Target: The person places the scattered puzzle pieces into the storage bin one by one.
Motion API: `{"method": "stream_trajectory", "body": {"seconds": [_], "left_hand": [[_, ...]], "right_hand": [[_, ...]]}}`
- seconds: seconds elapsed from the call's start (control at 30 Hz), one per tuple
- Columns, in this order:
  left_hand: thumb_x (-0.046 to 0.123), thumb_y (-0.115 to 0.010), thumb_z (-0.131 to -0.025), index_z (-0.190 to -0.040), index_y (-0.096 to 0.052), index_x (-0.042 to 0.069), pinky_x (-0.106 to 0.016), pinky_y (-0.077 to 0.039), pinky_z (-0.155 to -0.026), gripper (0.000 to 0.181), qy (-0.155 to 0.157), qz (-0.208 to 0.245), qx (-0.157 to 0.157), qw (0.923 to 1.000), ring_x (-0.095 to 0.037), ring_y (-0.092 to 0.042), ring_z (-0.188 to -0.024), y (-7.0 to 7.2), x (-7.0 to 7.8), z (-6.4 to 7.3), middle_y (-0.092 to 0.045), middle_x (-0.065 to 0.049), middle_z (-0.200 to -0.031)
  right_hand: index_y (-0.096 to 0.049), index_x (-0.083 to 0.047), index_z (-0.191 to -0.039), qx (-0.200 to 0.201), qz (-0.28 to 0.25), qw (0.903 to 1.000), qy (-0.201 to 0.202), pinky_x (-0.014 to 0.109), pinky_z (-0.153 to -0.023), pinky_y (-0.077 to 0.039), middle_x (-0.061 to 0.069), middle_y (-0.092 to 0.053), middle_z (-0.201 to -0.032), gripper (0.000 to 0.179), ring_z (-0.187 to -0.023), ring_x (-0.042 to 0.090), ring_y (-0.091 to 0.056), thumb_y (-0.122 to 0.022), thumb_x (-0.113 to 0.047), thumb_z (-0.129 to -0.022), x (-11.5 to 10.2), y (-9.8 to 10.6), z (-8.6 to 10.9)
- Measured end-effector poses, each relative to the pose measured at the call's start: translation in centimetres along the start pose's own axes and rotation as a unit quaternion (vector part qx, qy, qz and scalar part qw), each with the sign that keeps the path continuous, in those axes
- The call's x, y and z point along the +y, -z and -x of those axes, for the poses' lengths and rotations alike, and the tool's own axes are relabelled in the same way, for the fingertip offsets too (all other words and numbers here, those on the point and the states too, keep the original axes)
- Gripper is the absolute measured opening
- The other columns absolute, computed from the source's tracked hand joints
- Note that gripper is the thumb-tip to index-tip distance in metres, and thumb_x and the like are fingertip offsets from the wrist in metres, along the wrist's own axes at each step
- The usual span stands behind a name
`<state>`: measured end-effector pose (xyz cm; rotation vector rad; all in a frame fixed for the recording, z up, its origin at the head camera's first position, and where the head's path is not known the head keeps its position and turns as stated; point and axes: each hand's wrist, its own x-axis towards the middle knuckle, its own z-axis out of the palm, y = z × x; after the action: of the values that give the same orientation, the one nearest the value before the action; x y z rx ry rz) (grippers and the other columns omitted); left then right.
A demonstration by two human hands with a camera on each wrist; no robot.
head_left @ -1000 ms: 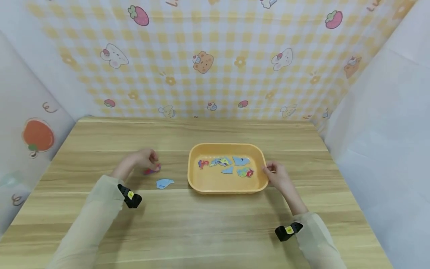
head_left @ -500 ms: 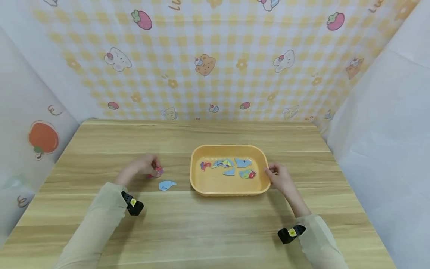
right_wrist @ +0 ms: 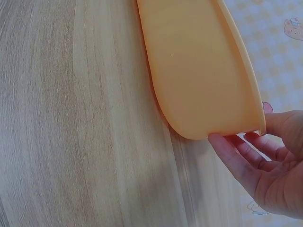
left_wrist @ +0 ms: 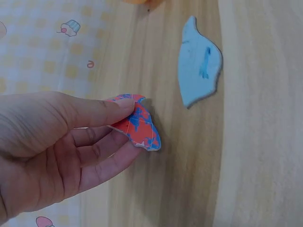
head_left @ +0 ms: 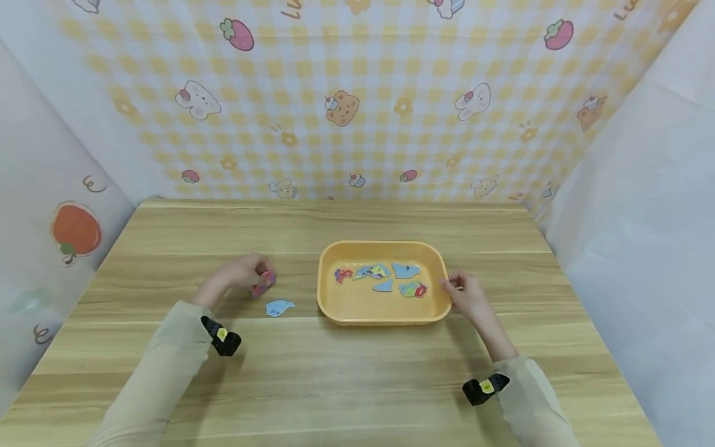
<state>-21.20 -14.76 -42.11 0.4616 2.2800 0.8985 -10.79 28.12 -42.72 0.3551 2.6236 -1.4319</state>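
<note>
My left hand [head_left: 240,273] pinches a red and blue puzzle piece [left_wrist: 143,126] between thumb and fingers, just over the table on the left. Nearer to me lies a flat light blue piece [head_left: 279,308] with a darker blue mark, on the wood. An orange-yellow tray [head_left: 380,312] stands in the middle, holding several pieces, among them a red one [head_left: 343,275], a plain blue one [head_left: 406,270] and a green and red one [head_left: 413,289]. At the tray's right end, my right hand [head_left: 469,295] grips the rim with thumb and fingertips.
The wood-grain table [head_left: 357,385] runs back to a yellow checked cloth [head_left: 391,143] with cartoon prints. White sheets [head_left: 631,217] hang on both sides. A small black device [head_left: 223,340] is strapped at each wrist.
The left hand has lifted the red and blue piece, which now tilts up in its fingers. The right hand keeps its grip on the tray. The head view has shifted slightly.
</note>
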Motion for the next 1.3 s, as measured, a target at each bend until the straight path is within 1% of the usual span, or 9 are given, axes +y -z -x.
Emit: {"method": "stream_trajectory", "body": {"seconds": [0.07,0.23,0.33,0.6,0.8,0.97,1.07,1.17,1.3], "left_hand": [[-0.002,-0.054,-0.085,-0.100,-0.054,-0.009,-0.028,-0.052,-0.064,0.017,-0.007,-0.010,0.003,0.9999,-0.018,-0.058,-0.075,0.1,0.2,-0.1,-0.060,-0.017,-0.091],[-0.003,-0.050,-0.087,-0.105,-0.055,-0.012,-0.026,-0.050,-0.066,0.021,-0.038,-0.042,0.017,0.9982,-0.019,-0.056,-0.079,0.3,1.0,-0.6,-0.060,-0.021,-0.096],[-0.003,-0.048,-0.088,-0.108,-0.055,-0.011,-0.025,-0.049,-0.068,0.023,-0.045,-0.048,0.020,0.9976,-0.020,-0.056,-0.082,0.3,1.5,-0.9,-0.060,-0.021,-0.099],[-0.002,-0.049,-0.087,-0.116,-0.054,-0.008,-0.034,-0.052,-0.078,0.030,-0.081,-0.047,0.038,0.9949,-0.031,-0.058,-0.095,0.7,3.6,-1.5,-0.059,-0.025,-0.106],[0.001,-0.051,-0.088,-0.116,-0.054,-0.007,-0.031,-0.054,-0.074,0.029,-0.102,-0.029,0.043,0.9934,-0.028,-0.061,-0.092,0.8,5.8,-2.5,-0.061,-0.024,-0.106],[0.000,-0.053,-0.088,-0.111,-0.054,-0.007,-0.030,-0.055,-0.072,0.024,-0.123,-0.028,0.046,0.9910,-0.026,-0.061,-0.089,0.3,7.8,-3.3,-0.061,-0.021,-0.102],[0.000,-0.053,-0.088,-0.110,-0.054,-0.007,-0.030,-0.055,-0.072,0.023,-0.126,-0.023,0.040,0.9909,-0.025,-0.061,-0.088,-0.1,8.8,-3.6,-0.062,-0.021,-0.101],[0.000,-0.054,-0.088,-0.110,-0.054,-0.006,-0.029,-0.055,-0.072,0.023,-0.128,-0.020,0.031,0.9911,-0.025,-0.062,-0.088,-0.4,9.5,-4.0,-0.062,-0.020,-0.101],[-0.001,-0.054,-0.087,-0.110,-0.054,-0.007,-0.028,-0.055,-0.072,0.024,-0.134,-0.024,0.026,0.9903,-0.026,-0.062,-0.090,-0.7,9.9,-4.5,-0.062,-0.021,-0.103]], "right_hand": [[-0.050,0.012,-0.107,0.000,-0.002,1.0000,0.000,0.024,-0.056,-0.056,0.019,-0.056,-0.092,0.029,-0.073,0.018,-0.057,-0.050,-0.014,-0.093,0.0,0.0,0.0],[-0.050,0.012,-0.107,0.003,0.002,1.0000,-0.001,0.024,-0.057,-0.056,0.019,-0.056,-0.092,0.030,-0.074,0.019,-0.058,-0.051,-0.015,-0.093,-0.1,0.0,0.1],[-0.050,0.012,-0.106,0.001,0.005,1.0000,0.000,0.024,-0.057,-0.056,0.020,-0.056,-0.093,0.031,-0.076,0.021,-0.058,-0.051,-0.016,-0.093,-0.1,0.1,0.1],[-0.050,0.011,-0.107,-0.001,0.002,1.0000,-0.004,0.025,-0.057,-0.056,0.023,-0.056,-0.095,0.031,-0.077,0.022,-0.058,-0.050,-0.016,-0.093,-0.1,0.0,0.0],[-0.049,0.012,-0.108,0.000,-0.005,1.0000,-0.006,0.025,-0.058,-0.056,0.024,-0.055,-0.096,0.031,-0.077,0.022,-0.058,-0.050,-0.015,-0.093,-0.1,0.0,-0.1],[-0.049,0.011,-0.107,0.001,-0.002,1.0000,-0.008,0.025,-0.058,-0.056,0.024,-0.055,-0.096,0.030,-0.078,0.022,-0.059,-0.050,-0.015,-0.093,-0.2,0.0,0.0],[-0.049,0.011,-0.107,0.002,0.000,0.9999,-0.011,0.025,-0.058,-0.056,0.023,-0.056,-0.096,0.030,-0.077,0.021,-0.058,-0.050,-0.015,-0.093,-0.4,0.1,0.1],[-0.049,0.011,-0.108,-0.001,-0.002,0.9999,-0.014,0.024,-0.058,-0.056,0.023,-0.055,-0.096,0.030,-0.077,0.021,-0.059,-0.050,-0.015,-0.093,-0.5,0.1,0.1],[-0.049,0.012,-0.108,-0.006,-0.007,0.9999,-0.012,0.026,-0.059,-0.056,0.023,-0.055,-0.095,0.032,-0.075,0.020,-0.059,-0.050,-0.017,-0.093,-0.4,0.2,0.2]]}}
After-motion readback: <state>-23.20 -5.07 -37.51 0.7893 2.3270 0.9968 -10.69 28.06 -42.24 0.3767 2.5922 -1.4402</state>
